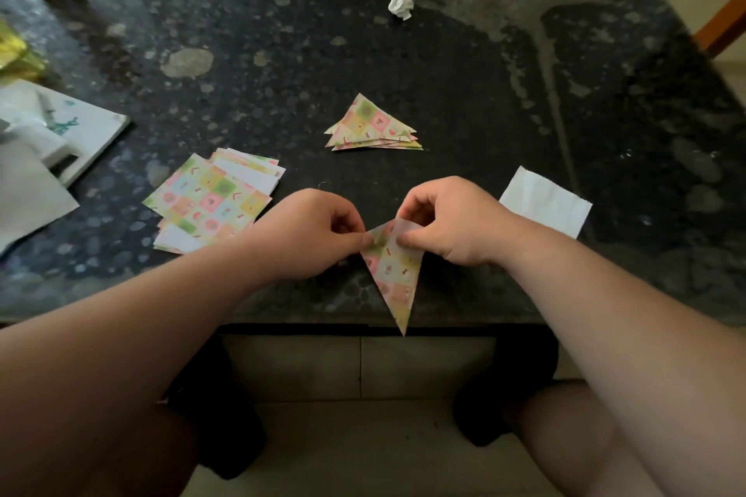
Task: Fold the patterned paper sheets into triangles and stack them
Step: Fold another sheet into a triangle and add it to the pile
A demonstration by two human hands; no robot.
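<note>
Pastel paper in pink, green and yellow checks sits nearest us. It is the folded sheet (393, 274), already doubled into a long triangle, with its sharp tip pointing back at us over the near edge of the table (282, 52). We hold it by its top corner. Our left hand (311, 232) pinches the left side between thumb and curled fingers. Our right hand (452, 220) pinches the right side, where a pale flap stands slightly lifted.

We judge the crease is being set or a second fold is starting. The risk lies in that top corner. If the two pinches pull unevenly, the edges will slip out of line and the crease will set crooked. Much of the triangle hangs over the table edge with nothing under it, so pressing there could buckle the paper instead of sharpening the fold.

Farther out on the left lies the pile of flat sheets (210, 202), loosely fanned and just beside our left wrist. A careless forearm could scatter it. A white slip (545, 200) lies to the right.

Beyond the hands, mid-table, sits the stack of triangles (373, 129). Its layers are a little askew, so a hasty drop could skew it further. A crumpled white ball (401, 5) lies at the far side.
</note>
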